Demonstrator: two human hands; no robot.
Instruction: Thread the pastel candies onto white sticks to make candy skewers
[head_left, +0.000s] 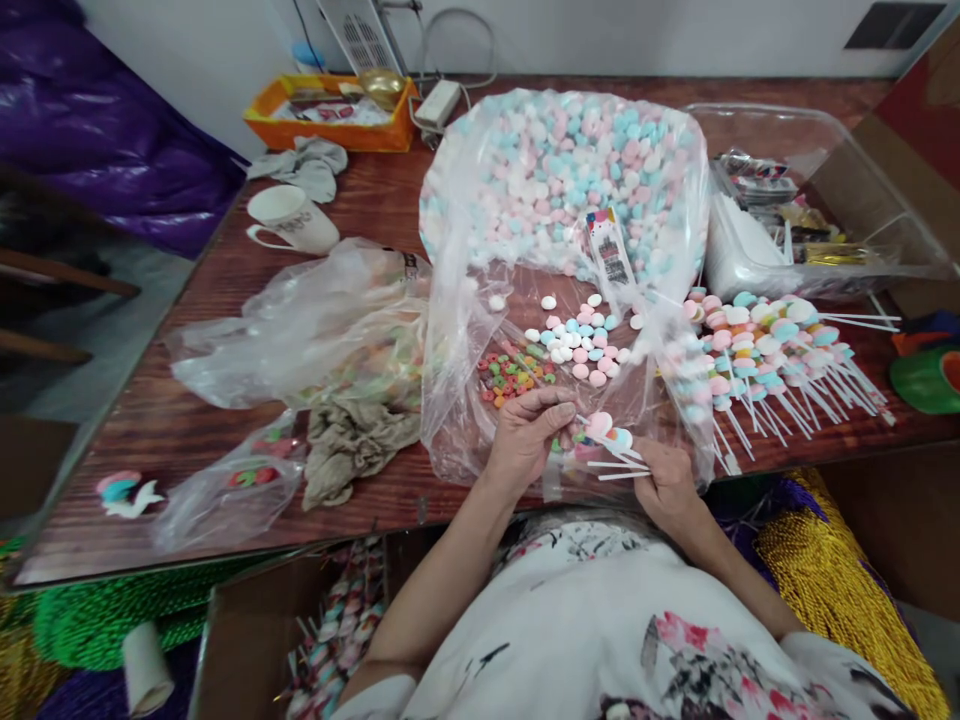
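The bench point(187, 420), a dark wood surface, carries all the work materials within arm's reach. The largest item on it is a clear plastic bag point(570, 170) filled with pink, blue and white candy pieces; its mouth lies spread open toward the person, so loose pieces point(577, 340) and small coloured rings point(514, 375) sit on the plastic just ahead of the hands. To the right, a pile of finished candy sticks point(772, 350) lies with heads together and stems fanned outward, keeping them clear of the loose stock. Behind that pile stands a clear container point(817, 200). To the left lie a crumpled empty bag point(300, 320), a brown cloth point(352, 445) and a white mug point(289, 218).

The left hand point(525, 430) is at the bench edge, fingers curled and pinching at the head of a candy stick point(607, 437). The right hand point(667, 485) grasps several white stems point(619, 467) of the same bundle, holding them level so the head faces the left hand.
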